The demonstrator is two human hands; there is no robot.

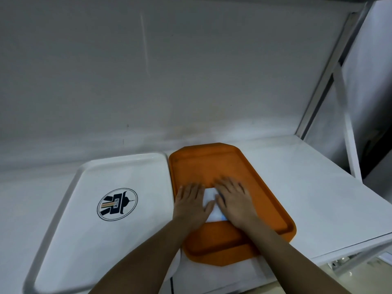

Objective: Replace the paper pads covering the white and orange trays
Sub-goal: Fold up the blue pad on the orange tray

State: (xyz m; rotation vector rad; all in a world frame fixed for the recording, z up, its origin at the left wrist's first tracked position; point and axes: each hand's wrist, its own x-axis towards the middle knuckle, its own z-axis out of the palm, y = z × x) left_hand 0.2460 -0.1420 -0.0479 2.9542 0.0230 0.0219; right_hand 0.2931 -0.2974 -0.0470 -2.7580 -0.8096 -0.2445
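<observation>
Nearest to us, both forearms reach forward over the near end of the orange tray (pixel 231 166), whose near corner overhangs what looks like a white sheet on the table (pixel 307 177); we cannot tell whether that sheet is a pad. The left hand (pixel 191 205) and the right hand (pixel 234 201) lie flat, side by side, fingers extended and spread, palms pressing down; neither hand grips anything. Between and beneath them lies a folded white paper pad (pixel 211 205), only a narrow strip of which is visible, so its full outline is hidden. The pad sits at the middle of the orange tray, and both hands are equally near to it. The tray's long axis runs away from us, angled slightly left at the far end, so we judge that the pad must open along that axis, with bare tray floor both ahead of and behind the hands. Just beside the orange tray, to the left, the white tray (pixel 89 219) with a round emblem (pixel 117 204) shows no separate pad.
</observation>
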